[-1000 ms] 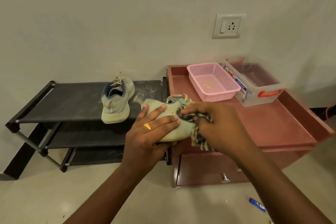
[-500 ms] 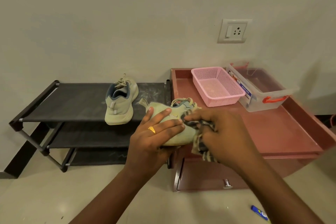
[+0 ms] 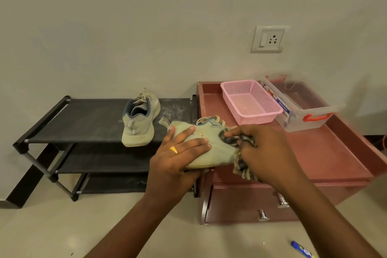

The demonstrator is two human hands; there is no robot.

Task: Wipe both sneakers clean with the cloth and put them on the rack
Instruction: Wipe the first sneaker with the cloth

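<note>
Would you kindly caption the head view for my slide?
Left hand holds one pale sneaker, right hand presses a striped cloth on it; other sneaker on black rack.

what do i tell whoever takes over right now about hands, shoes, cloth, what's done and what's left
Left hand holds one sneaker in the air.
Right hand grips the cloth against its front part.
Other sneaker sits on the rack, top shelf.
Done: one sneaker racked.
Left: finish wiping the held one, then rack it.
</note>
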